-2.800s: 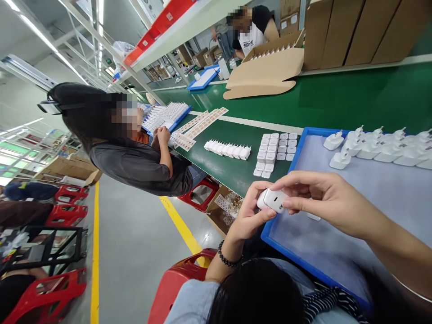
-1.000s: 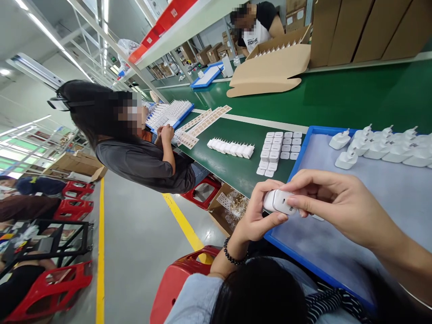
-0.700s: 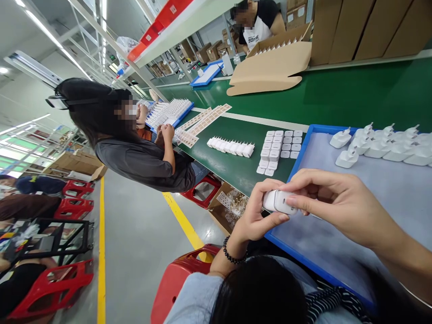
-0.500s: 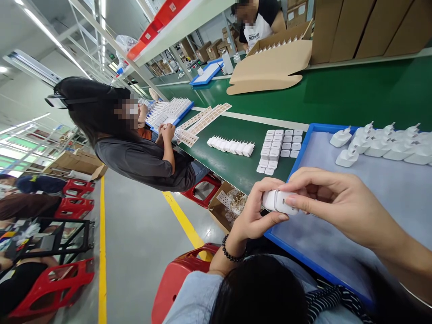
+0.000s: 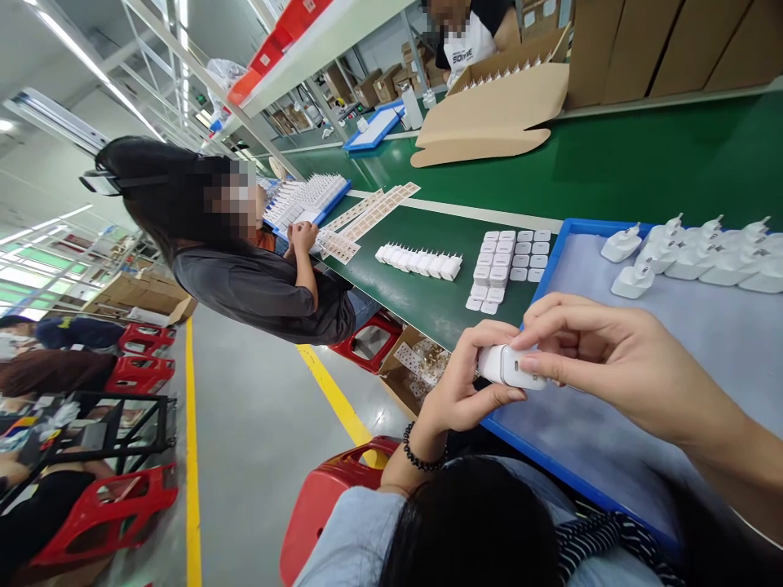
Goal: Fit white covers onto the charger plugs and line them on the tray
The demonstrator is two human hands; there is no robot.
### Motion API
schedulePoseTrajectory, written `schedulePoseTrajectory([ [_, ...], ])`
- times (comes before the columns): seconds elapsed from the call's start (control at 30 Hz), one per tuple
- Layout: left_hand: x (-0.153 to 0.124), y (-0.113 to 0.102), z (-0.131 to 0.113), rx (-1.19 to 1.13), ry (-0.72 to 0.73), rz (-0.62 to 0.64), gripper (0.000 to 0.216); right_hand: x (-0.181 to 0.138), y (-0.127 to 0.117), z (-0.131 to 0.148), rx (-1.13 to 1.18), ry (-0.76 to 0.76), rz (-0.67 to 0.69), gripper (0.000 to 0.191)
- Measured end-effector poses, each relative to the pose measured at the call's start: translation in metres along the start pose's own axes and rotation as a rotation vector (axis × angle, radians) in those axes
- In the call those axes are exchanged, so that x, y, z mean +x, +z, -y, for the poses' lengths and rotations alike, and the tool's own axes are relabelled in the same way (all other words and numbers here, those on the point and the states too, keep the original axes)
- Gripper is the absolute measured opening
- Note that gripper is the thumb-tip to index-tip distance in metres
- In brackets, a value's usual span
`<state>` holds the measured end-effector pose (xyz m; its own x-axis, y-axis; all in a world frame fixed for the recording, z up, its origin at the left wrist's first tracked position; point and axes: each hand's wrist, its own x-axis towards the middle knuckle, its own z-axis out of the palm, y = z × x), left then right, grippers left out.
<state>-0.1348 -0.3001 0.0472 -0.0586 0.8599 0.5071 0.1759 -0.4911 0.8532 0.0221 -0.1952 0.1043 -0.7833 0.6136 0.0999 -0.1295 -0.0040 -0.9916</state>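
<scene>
Charger (image 5: 510,367), left grip (image 5: 462,391), right grip (image 5: 612,363), over tray edge (image 5: 543,265)

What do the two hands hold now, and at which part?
Both hold one small white plastic charger block. The left hand pinches its left end, thumb below and finger above; the right hand grips its right end.

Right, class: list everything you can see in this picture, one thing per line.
held charger: one, white, between both hands
tray: one, blue-rimmed, on the belt
loose chargers: several, white, tray's far side
charger row: one, white, on the belt
flat pieces: one block, white, beside the tray
belt: one, green, centre
carton: one, brown, far across the belt
stools: several, red, on the floor
co-worker: one, grey shirt, seated left
left hand: fingers gripping the held charger
right hand: fingers gripping the held charger
</scene>
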Motion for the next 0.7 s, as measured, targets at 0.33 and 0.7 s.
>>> schedulePoseTrajectory([
  [0.33,-0.0025,0.0,-0.0008,0.021,-0.02,-0.028,0.042,0.0004,0.0027,-0.0029,-0.031,0.01,-0.042,0.009],
  [0.7,-0.0028,0.0014,-0.0006,-0.039,-0.021,-0.023,0.042,-0.0033,0.0055,-0.0037,-0.12,-0.066,-0.075,0.007],
])
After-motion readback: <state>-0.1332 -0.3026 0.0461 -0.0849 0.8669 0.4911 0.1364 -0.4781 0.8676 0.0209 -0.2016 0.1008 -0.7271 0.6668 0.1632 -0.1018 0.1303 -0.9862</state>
